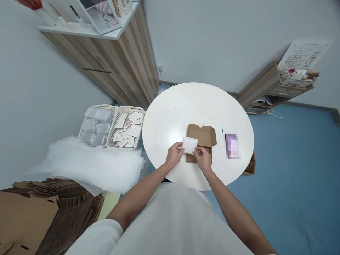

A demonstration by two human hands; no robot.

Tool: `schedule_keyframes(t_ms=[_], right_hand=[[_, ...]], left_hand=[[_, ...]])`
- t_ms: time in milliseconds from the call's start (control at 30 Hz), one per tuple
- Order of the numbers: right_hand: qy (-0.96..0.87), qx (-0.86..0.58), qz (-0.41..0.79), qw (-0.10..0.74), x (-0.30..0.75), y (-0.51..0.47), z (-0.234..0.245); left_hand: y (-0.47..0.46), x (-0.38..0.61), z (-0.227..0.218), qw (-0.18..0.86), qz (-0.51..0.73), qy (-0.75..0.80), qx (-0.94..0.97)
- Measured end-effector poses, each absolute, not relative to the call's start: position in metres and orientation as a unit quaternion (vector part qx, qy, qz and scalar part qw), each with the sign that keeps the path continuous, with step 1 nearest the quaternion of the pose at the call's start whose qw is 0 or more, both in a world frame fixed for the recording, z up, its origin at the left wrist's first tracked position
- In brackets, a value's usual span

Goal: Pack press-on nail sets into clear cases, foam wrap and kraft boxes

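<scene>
Between my two hands is a small white flat packet [190, 144], perhaps a wrapped card or foam piece; its exact kind is unclear. My left hand [174, 154] pinches its left edge, and my right hand [203, 158] pinches the lower right corner. Directly beneath and behind it, an unfolded brown cardboard box [202, 134] lies on the round white table [170, 106] with its lid tipped back. The packet and my hands cover part of the box. Right of the box rests a purple item [232, 146], blurred by pixelation.
Left of the table stand a white basket of printed cards [128, 129] and a basket of clear plastic cases [96, 125]. Translucent sheets [98, 163] and stacked flat cardboard [29, 216] lie nearer me. A wooden cabinet [132, 53] stands behind; another brown box [249, 167] is beside the table.
</scene>
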State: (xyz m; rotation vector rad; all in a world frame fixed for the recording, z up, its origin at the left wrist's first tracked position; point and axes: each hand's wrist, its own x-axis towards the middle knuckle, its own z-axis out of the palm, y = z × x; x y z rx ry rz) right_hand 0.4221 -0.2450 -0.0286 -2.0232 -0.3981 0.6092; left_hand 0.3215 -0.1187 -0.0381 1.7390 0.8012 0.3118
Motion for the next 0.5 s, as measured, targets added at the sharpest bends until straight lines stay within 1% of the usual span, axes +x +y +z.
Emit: schedule_keyframes(t_ms=[100,200,367,500], right_hand=[[-0.173,-0.833,0.266,0.454,0.442,-0.281,-0.033],[-0.209,-0.845,0.283,0.402,0.459,-0.301,-0.042],[-0.265,-0.856,0.307,0.321,0.474,-0.304,-0.058],[-0.298,-0.872,0.296,0.250,0.474,-0.297,-0.067]], left_hand=[[-0.149,0.342,-0.042,0.540,0.099,0.330,0.768],[-0.170,0.355,-0.049,0.496,0.052,0.343,0.796],[-0.183,0.366,-0.057,0.419,-0.005,0.375,0.827],[-0.184,0.369,-0.061,0.364,-0.052,0.388,0.845]])
